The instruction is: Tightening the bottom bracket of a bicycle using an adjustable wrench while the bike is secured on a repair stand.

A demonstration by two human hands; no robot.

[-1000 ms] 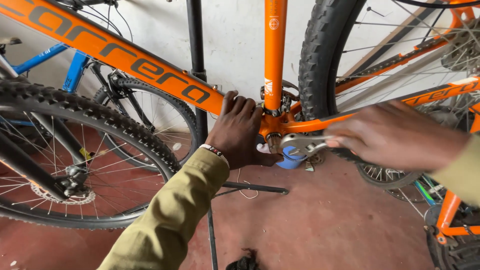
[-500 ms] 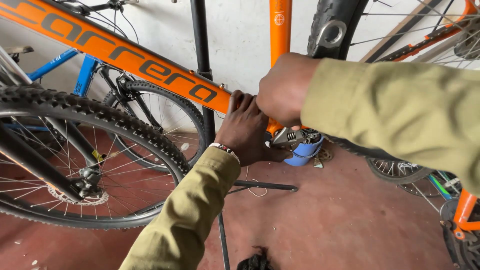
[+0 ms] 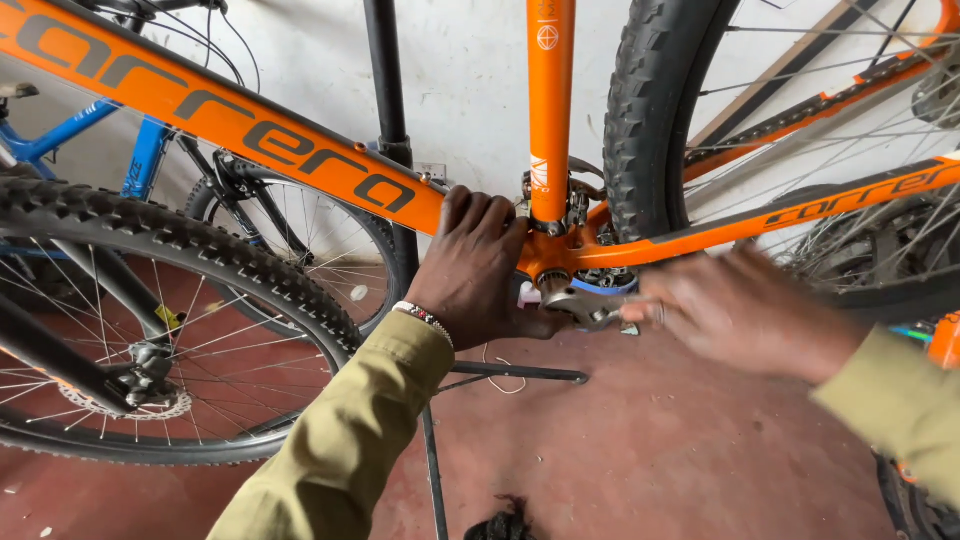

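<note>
The right hand (image 3: 745,315) is dropping back from the orange frame (image 3: 250,125) to the bottom bracket (image 3: 560,265), fingers grasping a wrench (image 3: 590,305). The left hand (image 3: 480,265), fingers clenched, is bracing that bracket; turning the wrench looks next.

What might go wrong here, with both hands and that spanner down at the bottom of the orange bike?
The spanner looks only partly seated under the orange frame; if it slips, the right hand may strike metal. The left hand grips the frame joint beside the tool, so its fingers could get pinched. The rear tyre sits close behind, and knuckles might scrape its knobs.
</note>
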